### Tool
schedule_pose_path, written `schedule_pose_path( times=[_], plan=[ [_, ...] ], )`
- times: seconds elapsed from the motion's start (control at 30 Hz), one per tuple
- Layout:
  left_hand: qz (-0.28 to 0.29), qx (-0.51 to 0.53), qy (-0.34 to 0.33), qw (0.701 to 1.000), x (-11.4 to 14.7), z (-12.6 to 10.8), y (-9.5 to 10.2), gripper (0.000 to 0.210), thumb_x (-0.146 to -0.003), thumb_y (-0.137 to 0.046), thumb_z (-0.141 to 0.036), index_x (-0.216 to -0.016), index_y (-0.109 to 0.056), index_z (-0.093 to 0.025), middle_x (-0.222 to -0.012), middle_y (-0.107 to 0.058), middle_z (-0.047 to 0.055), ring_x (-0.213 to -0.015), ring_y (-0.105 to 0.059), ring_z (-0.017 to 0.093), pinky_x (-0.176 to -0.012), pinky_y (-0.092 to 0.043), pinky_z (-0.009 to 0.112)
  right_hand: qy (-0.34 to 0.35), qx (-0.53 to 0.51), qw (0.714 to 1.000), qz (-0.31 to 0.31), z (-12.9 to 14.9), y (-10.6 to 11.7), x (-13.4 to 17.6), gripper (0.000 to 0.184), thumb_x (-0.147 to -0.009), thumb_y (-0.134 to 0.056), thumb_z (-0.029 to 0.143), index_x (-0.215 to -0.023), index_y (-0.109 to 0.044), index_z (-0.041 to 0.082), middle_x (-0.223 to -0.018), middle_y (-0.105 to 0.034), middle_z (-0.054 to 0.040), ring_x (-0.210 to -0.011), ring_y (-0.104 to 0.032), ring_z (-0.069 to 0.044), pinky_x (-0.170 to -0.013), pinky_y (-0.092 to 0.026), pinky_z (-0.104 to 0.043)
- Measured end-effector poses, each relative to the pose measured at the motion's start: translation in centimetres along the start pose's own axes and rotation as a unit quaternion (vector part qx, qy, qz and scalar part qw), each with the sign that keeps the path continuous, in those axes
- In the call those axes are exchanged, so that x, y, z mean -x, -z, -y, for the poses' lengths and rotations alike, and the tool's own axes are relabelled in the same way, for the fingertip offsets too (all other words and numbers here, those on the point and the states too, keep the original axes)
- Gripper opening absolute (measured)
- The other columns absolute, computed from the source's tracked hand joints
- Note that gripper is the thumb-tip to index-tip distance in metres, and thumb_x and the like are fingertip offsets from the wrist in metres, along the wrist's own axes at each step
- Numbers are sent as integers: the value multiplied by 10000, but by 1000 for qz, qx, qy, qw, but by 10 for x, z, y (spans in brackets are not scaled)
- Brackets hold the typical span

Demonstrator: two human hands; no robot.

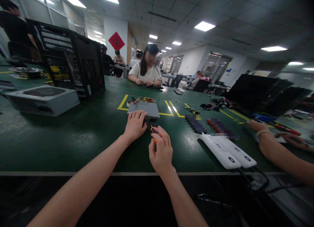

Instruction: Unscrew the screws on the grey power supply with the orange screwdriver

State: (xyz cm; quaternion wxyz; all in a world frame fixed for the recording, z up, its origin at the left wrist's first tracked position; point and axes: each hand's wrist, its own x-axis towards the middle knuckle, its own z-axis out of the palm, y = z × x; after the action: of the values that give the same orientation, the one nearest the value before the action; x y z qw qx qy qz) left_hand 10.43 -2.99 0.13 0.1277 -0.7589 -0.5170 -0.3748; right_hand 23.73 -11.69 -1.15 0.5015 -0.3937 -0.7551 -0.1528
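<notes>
Grey metal box (148, 109), seemingly closed, suggests most work remains: left hand (134, 127) touches it, grip indiscernible; right hand (162, 150) has its grip around an orange-black screwdriver (154, 130)

Dim, w/ bright ceiling lts (204, 26)

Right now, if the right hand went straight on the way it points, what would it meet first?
Probably the near side of the grey metal box, touched first by the tip of the orange tool in the right hand. Depth is unclear; the left hand is close beside that line.
</notes>
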Motion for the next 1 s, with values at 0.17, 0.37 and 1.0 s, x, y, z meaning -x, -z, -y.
schedule_pose_path(
  times=[0.17,0.37,1.0],
  plan=[
    [-1,-3,-2,1000,0,1,-2,387,-756,-466,-193,-1142,-486,-216,-1197,-512,73,-1121,-421,249,-972,-283,408,-12,4,1000,-16,1,-1,-1,363,-831,-399,62,-1158,-402,219,-1226,-441,-117,-1167,-464,-187,-830,-515,-348],
    [-3,-5,-6,1000,0,2,-2,387,-758,-466,-203,-1145,-485,-210,-1192,-513,79,-1118,-420,249,-970,-283,407,-12,20,1000,3,1,1,-1,344,-823,-431,75,-1142,-423,203,-1142,-513,-108,-1088,-514,-183,-824,-514,-338],
    [-6,-15,-12,1000,-1,3,-3,379,-755,-474,-200,-1133,-494,-204,-1185,-515,75,-1105,-422,246,-963,-292,398,72,27,996,52,3,-3,3,311,-827,-430,68,-1100,-487,205,-1215,-465,-116,-1190,-418,-214,-907,-457,-376]
  ],
)
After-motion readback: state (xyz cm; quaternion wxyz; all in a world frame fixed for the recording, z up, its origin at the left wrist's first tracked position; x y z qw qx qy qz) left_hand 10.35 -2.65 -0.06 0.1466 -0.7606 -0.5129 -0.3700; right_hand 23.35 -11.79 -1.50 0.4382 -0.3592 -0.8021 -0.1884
